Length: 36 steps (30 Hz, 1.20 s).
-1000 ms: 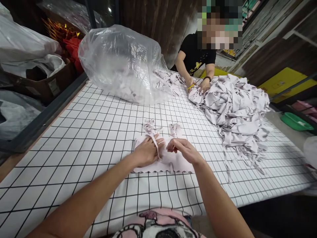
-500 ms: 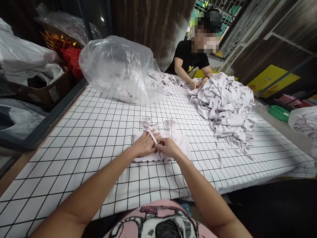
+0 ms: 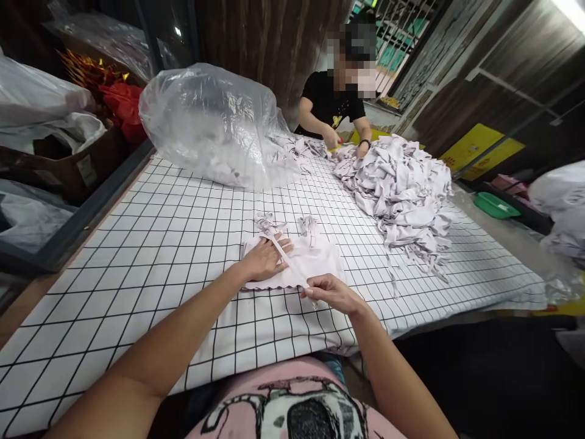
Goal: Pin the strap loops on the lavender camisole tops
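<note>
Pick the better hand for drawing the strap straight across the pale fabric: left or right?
Probably the right hand: it appears to pinch the strap near the near edge of the fabric. The left hand lies spread on the fabric, better placed to steady it.

Dim room; bright light at top right corner; glare on plastic bag (image 3: 214, 122).

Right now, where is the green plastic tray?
In the head view, the green plastic tray is at the far right, beyond the checked tablecloth and below the yellow panel on the wall.
</note>
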{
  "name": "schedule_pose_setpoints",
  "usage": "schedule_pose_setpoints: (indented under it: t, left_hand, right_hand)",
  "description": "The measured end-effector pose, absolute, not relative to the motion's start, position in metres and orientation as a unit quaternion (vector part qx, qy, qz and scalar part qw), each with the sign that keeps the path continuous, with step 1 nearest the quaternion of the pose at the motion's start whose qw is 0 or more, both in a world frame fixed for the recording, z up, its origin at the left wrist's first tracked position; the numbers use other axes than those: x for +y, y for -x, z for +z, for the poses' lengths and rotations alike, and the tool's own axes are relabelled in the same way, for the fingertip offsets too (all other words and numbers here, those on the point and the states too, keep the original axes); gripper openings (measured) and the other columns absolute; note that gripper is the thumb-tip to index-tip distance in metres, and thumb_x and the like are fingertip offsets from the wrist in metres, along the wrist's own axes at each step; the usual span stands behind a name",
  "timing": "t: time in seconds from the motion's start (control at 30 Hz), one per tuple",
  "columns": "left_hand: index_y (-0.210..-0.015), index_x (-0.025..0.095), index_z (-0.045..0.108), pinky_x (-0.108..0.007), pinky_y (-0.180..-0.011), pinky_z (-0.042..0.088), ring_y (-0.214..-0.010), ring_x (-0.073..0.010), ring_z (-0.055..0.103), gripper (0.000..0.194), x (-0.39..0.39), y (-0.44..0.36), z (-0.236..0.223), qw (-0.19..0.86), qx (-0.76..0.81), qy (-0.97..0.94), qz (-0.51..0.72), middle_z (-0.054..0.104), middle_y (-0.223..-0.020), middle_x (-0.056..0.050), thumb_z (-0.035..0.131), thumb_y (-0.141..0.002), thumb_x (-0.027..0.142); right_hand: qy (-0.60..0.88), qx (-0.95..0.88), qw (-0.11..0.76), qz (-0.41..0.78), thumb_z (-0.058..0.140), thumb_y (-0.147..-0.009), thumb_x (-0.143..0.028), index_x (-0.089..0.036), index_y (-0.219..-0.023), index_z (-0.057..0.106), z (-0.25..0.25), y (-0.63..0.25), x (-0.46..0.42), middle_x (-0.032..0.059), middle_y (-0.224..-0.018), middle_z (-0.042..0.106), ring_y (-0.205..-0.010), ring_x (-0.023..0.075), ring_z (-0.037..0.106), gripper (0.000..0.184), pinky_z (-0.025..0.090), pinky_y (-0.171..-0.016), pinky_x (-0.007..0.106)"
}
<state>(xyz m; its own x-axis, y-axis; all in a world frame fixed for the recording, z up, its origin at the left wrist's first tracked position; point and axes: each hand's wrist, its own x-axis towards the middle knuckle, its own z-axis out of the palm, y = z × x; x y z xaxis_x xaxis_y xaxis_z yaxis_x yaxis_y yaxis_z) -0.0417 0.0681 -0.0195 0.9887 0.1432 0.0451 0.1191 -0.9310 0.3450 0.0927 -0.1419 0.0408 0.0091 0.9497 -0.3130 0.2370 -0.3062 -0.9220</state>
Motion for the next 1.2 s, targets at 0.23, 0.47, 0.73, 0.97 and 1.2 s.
schedule_pose_setpoints:
  t: [0.23,0.47,0.73,0.97,1.2]
  left_hand:
    - [-0.150,0.025,0.028,-0.057,-0.115,0.012,-0.147,-0.0317,0.009,0.059,0.073,0.042,-0.028,0.162,0.067,-0.984,0.037,0.023,-0.159,-0.006,0.034,-0.096,0.048]
    - [-0.135,0.023,0.049,-0.044,-0.112,0.029,-0.139,-0.0289,0.032,0.048,0.072,0.040,-0.010,0.097,0.065,-0.992,0.055,0.042,-0.149,-0.008,0.045,-0.091,0.042]
    - [-0.103,0.019,0.064,-0.038,-0.086,0.047,-0.102,-0.0248,0.061,0.032,0.053,0.063,0.006,0.038,0.151,-0.983,0.093,0.065,-0.113,-0.012,0.035,-0.093,0.027]
    - [-0.115,0.020,0.062,-0.043,-0.098,0.042,-0.123,-0.0269,0.052,0.037,0.020,0.079,-0.019,0.007,0.177,-0.978,0.114,0.055,-0.135,-0.011,0.031,-0.097,0.032]
    - [-0.135,0.016,0.050,-0.049,-0.111,0.029,-0.139,-0.0318,0.033,0.049,0.005,0.085,-0.044,0.000,0.216,-0.966,0.144,0.042,-0.148,-0.013,0.034,-0.097,0.043]
  right_hand:
    - [0.699,-0.472,0.353,0.406,0.057,-0.084,-0.059,-0.015,-0.077,0.067,0.012,-0.078,-0.138,-0.0034,-0.056,0.045,-0.052,0.0087,0.035,0.045,0.026,-0.049,0.022]
    - [0.745,-0.482,0.374,0.268,0.049,-0.090,-0.048,-0.015,-0.079,0.065,0.007,-0.056,-0.149,0.0022,-0.067,0.060,-0.059,0.0127,0.048,0.038,0.035,-0.055,0.023]
    - [0.742,-0.500,0.396,0.206,0.056,-0.086,-0.039,-0.018,-0.088,0.070,0.011,-0.024,-0.213,-0.0007,-0.064,0.056,-0.057,0.0108,0.044,0.025,0.031,-0.052,0.022]
    - [0.706,-0.568,0.362,0.221,0.059,-0.082,-0.033,-0.019,-0.088,0.072,0.005,0.006,-0.250,-0.0006,-0.066,0.060,-0.059,0.0108,0.049,0.021,0.033,-0.053,0.021]
    - [0.699,-0.599,0.323,0.218,0.057,-0.083,-0.031,-0.019,-0.087,0.072,-0.008,0.013,-0.246,0.0015,-0.070,0.065,-0.062,0.0121,0.053,0.020,0.034,-0.054,0.021]
